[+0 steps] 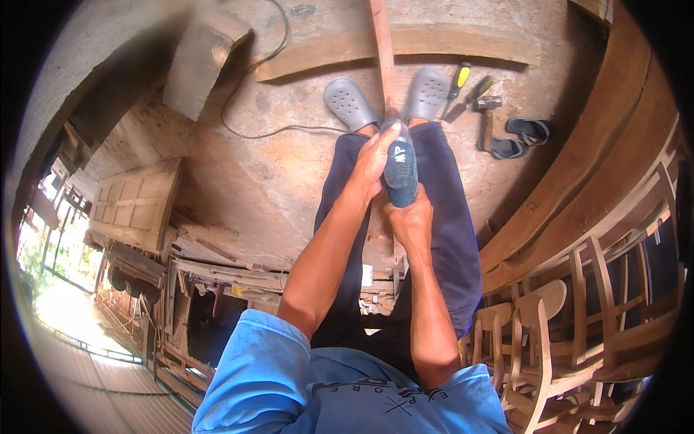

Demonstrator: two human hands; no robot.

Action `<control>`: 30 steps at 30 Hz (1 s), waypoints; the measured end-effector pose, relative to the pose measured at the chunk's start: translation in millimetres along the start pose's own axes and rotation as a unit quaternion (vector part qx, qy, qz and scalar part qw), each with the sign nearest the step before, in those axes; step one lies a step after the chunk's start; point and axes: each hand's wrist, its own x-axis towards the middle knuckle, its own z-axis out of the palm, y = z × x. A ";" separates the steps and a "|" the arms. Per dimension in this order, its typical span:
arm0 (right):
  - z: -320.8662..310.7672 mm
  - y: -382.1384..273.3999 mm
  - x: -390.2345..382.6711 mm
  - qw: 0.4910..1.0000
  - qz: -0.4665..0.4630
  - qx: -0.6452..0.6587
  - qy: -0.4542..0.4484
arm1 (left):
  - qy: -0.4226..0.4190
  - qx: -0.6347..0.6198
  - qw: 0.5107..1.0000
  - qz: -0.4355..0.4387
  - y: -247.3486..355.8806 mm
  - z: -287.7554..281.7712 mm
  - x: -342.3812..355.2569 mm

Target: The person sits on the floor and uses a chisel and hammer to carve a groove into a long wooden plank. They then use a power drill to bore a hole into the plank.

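Note:
With both hands I hold a dark blue power tool point(400, 170), long and narrow like an angle grinder, between my knees. My left hand point(371, 160) is closed around the side of its front part, thumb on top near the grey head. Around the rear end of the body wraps my right hand point(412, 217). A long narrow wooden strip point(382, 50) runs from the far edge to the tool's head, between my feet. The tool hides where its head meets the strip.
The strip crosses a curved wooden beam point(463, 43) on the floor. To the right lie screwdrivers point(457, 81), a hammer point(488, 119) and dark sandals point(529, 130). A black cord point(285, 129) curves at left, near a wood block point(202, 65). Large planks point(578, 159) and chair frames point(538, 325) stand at right.

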 end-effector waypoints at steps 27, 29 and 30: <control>9.6 10.3 25.0 0.998 -0.033 -0.050 0.021 | 0.006 -0.021 1.000 -0.020 -3.2 -12.1 26.6; 9.6 11.0 25.9 0.997 -0.043 -0.053 0.022 | 0.013 -0.027 0.999 -0.023 -4.1 -12.0 26.6; 9.9 10.9 25.7 0.997 -0.048 -0.051 0.022 | 0.015 -0.032 0.999 -0.023 -4.8 -10.8 26.2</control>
